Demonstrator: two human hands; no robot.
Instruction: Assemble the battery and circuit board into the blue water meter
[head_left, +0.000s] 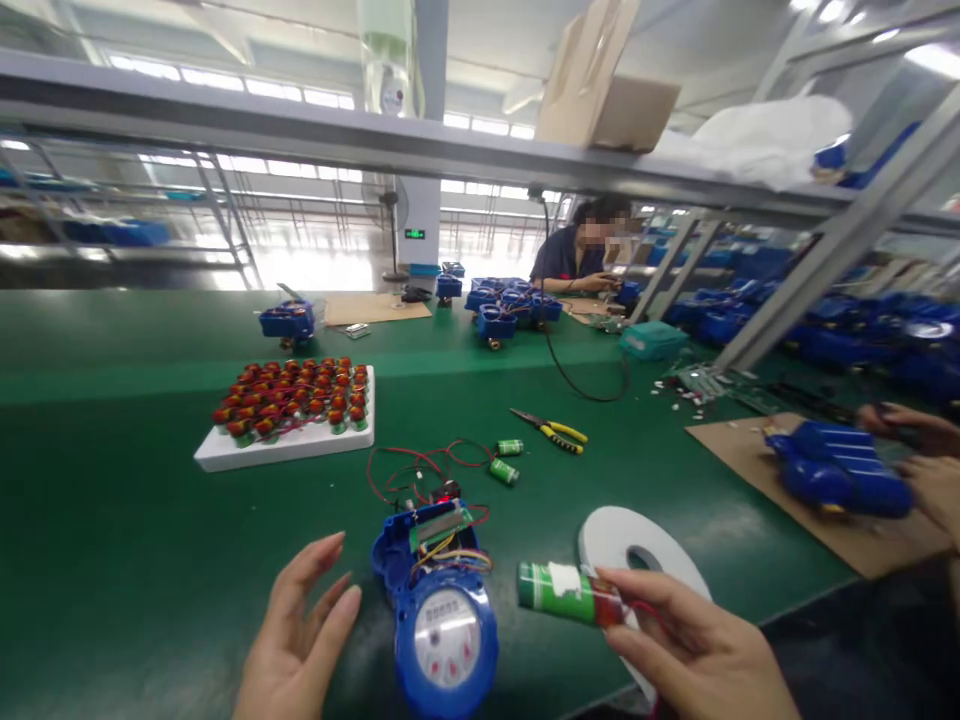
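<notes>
Between my hands lies a blue water meter [446, 630], its upper housing uncovered so that a green circuit board [439, 528] and thin coloured wires show. My right hand [694, 640] grips a green battery [555, 590] by its reddish-brown end; a white patch sits on its side and a red wire runs back toward the palm. To the left of the meter, my left hand [304, 625] is raised with fingers apart and holds nothing. A white roll [611, 530] lies partly behind my right hand.
Yellow-handled pliers [559, 432] and two small green batteries [505, 471] on red wires lie beyond the meter. A white foam tray [285, 457] of batteries stands left. Another person's hands [926, 455] are beside a blue meter [840, 470] at right; a co-worker [574, 250] sits across.
</notes>
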